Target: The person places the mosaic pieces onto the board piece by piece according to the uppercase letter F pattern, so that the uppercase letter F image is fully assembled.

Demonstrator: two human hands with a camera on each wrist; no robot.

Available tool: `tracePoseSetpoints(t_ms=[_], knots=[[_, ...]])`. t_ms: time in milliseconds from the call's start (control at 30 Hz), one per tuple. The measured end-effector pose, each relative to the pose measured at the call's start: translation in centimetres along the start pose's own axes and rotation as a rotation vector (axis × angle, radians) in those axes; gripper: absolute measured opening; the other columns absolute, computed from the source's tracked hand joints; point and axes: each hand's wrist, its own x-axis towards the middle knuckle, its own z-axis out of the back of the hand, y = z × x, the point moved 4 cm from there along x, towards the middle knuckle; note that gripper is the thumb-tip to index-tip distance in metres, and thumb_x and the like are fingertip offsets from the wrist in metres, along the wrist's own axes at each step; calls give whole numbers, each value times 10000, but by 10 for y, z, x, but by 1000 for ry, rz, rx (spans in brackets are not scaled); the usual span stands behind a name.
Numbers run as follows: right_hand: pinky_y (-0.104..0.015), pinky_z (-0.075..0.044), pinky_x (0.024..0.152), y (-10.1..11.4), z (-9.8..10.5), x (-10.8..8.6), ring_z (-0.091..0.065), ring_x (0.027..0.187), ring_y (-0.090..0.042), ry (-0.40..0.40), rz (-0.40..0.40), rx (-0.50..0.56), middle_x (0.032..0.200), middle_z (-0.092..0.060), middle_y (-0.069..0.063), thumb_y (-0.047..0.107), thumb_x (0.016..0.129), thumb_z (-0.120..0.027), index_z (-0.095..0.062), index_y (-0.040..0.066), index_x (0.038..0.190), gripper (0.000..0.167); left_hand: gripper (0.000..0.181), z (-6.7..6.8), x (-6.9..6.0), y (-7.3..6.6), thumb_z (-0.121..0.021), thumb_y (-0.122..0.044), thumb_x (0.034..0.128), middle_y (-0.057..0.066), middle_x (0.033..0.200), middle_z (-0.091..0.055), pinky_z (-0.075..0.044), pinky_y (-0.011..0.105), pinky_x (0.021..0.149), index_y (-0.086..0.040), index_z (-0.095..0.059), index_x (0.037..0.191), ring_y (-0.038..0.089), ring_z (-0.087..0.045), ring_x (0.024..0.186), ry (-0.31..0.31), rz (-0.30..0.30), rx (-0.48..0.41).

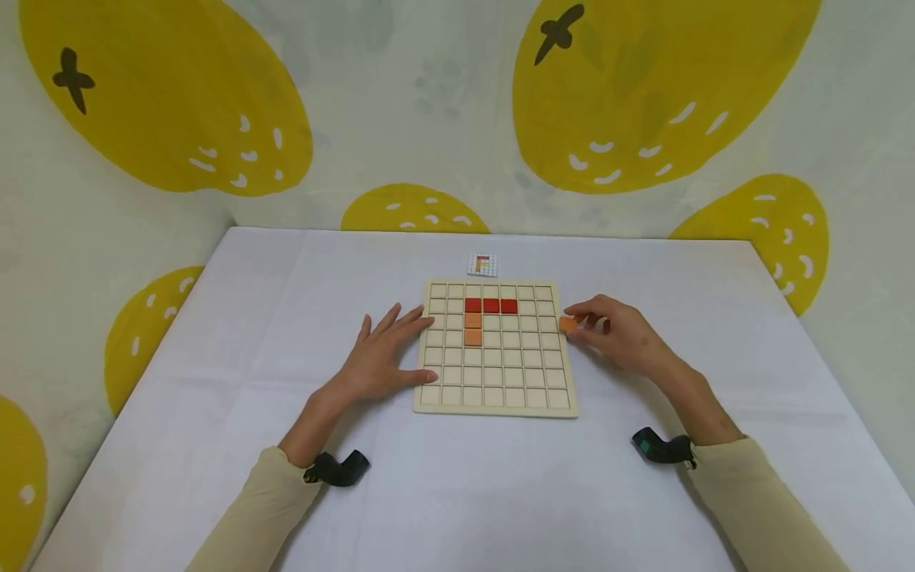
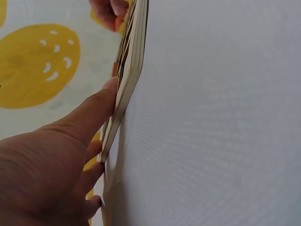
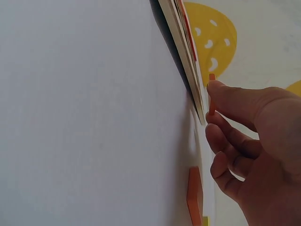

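Note:
My right hand (image 1: 622, 338) pinches a small orange square tile (image 1: 568, 324) between thumb and fingertip, just beyond the right edge of a square wooden grid board (image 1: 493, 401). The right wrist view shows the same tile (image 3: 212, 78) edge-on, held above the table. With fingers spread, my left hand (image 1: 375, 361) rests on the board's left edge; its thumb (image 2: 96, 106) lies over the rim. On the board, a row of 3 red tiles (image 1: 491, 306) lies near the top. Two orange tiles (image 1: 472, 330) run downward from the leftmost red one.
A small printed card (image 1: 482, 265) with a coloured grid pattern lies behind the board. In the right wrist view, another orange piece (image 3: 194, 197) and a bit of yellow (image 3: 205, 221) show below the hand. A white cloth (image 1: 457, 492) covers the table; patterned fabric (image 1: 429, 103) hangs behind.

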Motion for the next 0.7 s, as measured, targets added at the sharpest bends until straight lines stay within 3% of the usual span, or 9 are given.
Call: tracePoseSetpoints(t_ms=[167, 567, 700], knots=[[-188, -474, 750, 7, -9, 5, -584, 911, -196, 4, 27, 18, 1029, -694, -82, 110, 914, -801, -762, 64, 1196, 288, 893, 0, 1, 0, -806, -522, 865, -22, 1743, -276, 27, 705, 1282, -251, -401, 1614, 315, -89, 1659, 2, 4, 1], [-247, -478, 783, 29, -29, 13, -578, 953, -186, 68, -22, 28, 1063, -670, -29, 205, 931, -799, -772, 127, 1198, 280, 892, 1, 0, 0, -810, -514, 864, -21, 1743, -276, 28, 710, 1279, -254, -403, 1613, 319, -89, 1658, 1, 6, -2], [-232, -482, 763, 37, -33, 14, -583, 932, -177, 82, -3, 43, 1056, -669, -25, 206, 931, -798, -771, 117, 1199, 284, 891, 1, 0, -1, -808, -515, 865, -24, 1742, -277, 29, 708, 1280, -251, -403, 1613, 317, -88, 1659, 3, 4, -5]])
